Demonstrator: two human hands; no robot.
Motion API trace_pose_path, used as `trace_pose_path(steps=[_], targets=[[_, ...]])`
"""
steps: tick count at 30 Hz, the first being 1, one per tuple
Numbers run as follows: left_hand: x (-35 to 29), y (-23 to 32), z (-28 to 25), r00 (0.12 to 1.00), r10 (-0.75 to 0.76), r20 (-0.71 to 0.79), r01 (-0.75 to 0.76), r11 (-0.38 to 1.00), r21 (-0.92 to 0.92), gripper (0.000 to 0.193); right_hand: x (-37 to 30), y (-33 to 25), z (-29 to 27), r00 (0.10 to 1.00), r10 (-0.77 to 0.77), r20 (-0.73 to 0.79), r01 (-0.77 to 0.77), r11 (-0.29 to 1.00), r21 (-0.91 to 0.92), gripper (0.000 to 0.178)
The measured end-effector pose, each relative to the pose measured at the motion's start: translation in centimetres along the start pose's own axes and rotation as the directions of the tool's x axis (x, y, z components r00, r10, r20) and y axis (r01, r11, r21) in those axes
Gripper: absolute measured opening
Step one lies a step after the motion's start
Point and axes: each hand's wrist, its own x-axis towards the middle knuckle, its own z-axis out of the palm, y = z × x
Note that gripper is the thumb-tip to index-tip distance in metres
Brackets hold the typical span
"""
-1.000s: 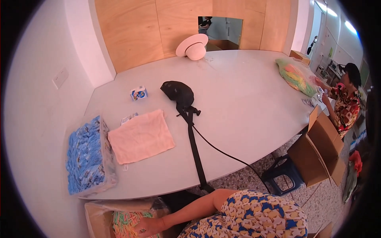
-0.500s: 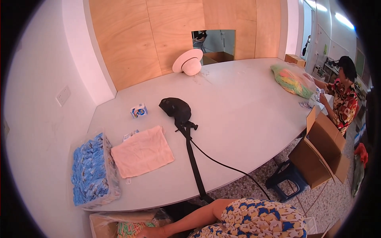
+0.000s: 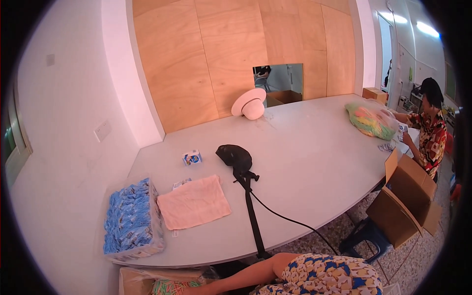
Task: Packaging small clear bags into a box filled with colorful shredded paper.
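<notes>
My right arm, in a yellow, blue and white patterned sleeve, reaches left across the lower edge. At its end my right hand [image 3: 191,290] is over a cardboard box [image 3: 129,281] below the table's front edge. Thin green and pinkish sticks [image 3: 167,286] lie in this box, right beside the hand. The picture's lower edge cuts the hand off and its fingers are hidden, so its grip does not show. My left hand is out of sight.
On the table [image 3: 305,162] are a clear bin of blue packets [image 3: 129,216], a pink cloth [image 3: 194,202], a small box [image 3: 192,158], a black strapped pouch [image 3: 237,158] and a hat [image 3: 252,108]. At right are an open carton [image 3: 400,206], a stool [image 3: 366,240] and a person [image 3: 430,132] handling packets.
The view has tilted up, so the tabletop things sit lower and farther right. My right hand shows less at the lower edge, still by the sticks.
</notes>
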Motion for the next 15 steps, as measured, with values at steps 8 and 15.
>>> trace_pose_path(steps=[8,15], targets=[[-7.4,3.0,3.4,0.757,-0.649,0.073,0.646,0.728,-0.230,0.031,0.9,-4.5,-1.6,0.888,0.427,0.168,-0.441,0.896,0.049,0.035],[3.6,6.5,0.6,0.132,-0.936,0.327,0.859,-0.056,-0.509,0.035,1.1,-5.3,-1.8,0.851,0.472,0.230,-0.487,0.873,0.013,0.045]])
